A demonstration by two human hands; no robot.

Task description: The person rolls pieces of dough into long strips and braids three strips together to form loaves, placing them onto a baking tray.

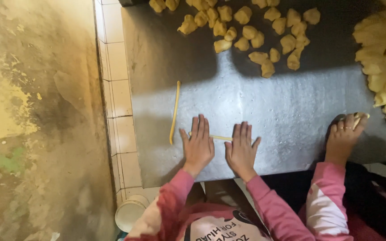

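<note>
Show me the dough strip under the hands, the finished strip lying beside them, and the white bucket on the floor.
Dough strip under the hands (220,137), head view: the bare stretch between the two hands.
Finished strip (174,111), head view: its middle.
White bucket (128,214), head view: its inside.

Food-making kitchen, metal worktable (264,107), dough pieces (246,31), tiled wall (117,102)

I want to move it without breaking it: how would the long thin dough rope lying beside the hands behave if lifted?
The dough rope looks very thin and slightly curved, so it would probably droop and stretch. Likely fragile.
</note>
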